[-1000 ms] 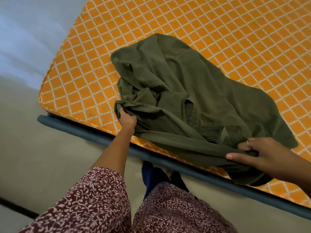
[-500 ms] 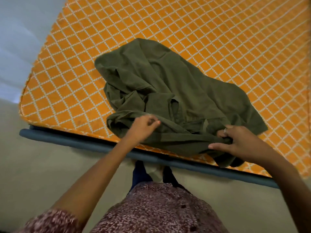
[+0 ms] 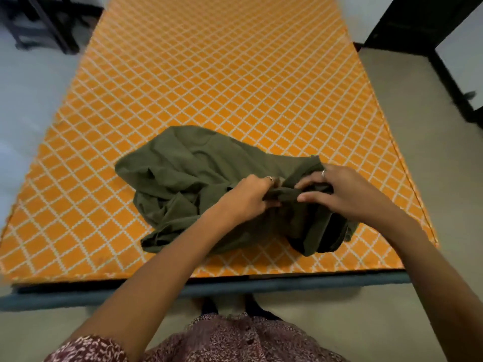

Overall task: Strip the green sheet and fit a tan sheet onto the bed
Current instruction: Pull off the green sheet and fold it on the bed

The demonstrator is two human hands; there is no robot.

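On mattress (image 3: 235, 82), green sheet (image 3: 188, 173) between hands

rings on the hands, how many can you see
2: one ring on a finger of the left hand, one ring on the right hand. Fingers curled into the green sheet may hide more.

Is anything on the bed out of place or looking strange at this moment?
Nothing looks damaged or spilled. The green sheet lies in a crumpled heap near the foot of the bare orange mattress, not spread out. The left hand and right hand both grip its bunched folds. No tan sheet is in view.
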